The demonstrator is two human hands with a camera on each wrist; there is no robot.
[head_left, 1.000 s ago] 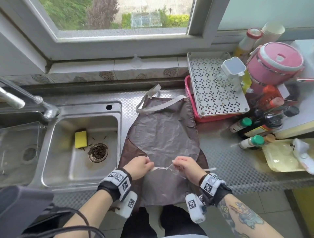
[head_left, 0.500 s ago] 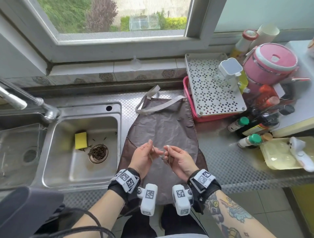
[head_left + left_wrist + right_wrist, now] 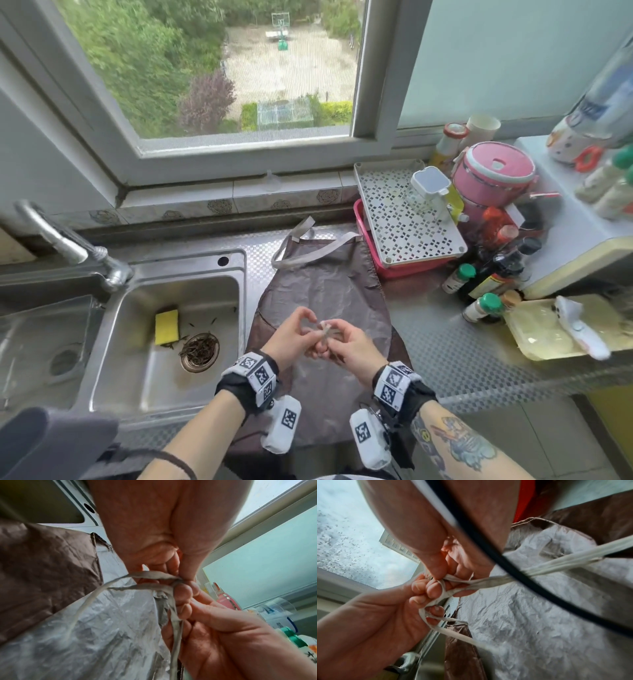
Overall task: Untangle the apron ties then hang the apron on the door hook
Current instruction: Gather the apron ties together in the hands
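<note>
A brown apron lies flat on the steel counter, bib away from me, and its grey neck loop rests near the window sill. Its pale grey ties are bunched in a knot above the apron's middle. My left hand and right hand meet there, both pinching the knot. In the left wrist view the ties run between my left hand and the right hand. In the right wrist view a tie loop wraps the left hand's fingers, and my right hand pinches it.
A steel sink with a yellow sponge and a tap lies to the left. To the right stand a white perforated tray on a pink basket, a pink cooker, bottles and a yellow tray.
A second ago my hands held the ties apart, low on the apron. They came together, and now both work the knot a little higher. My head has tilted up.
</note>
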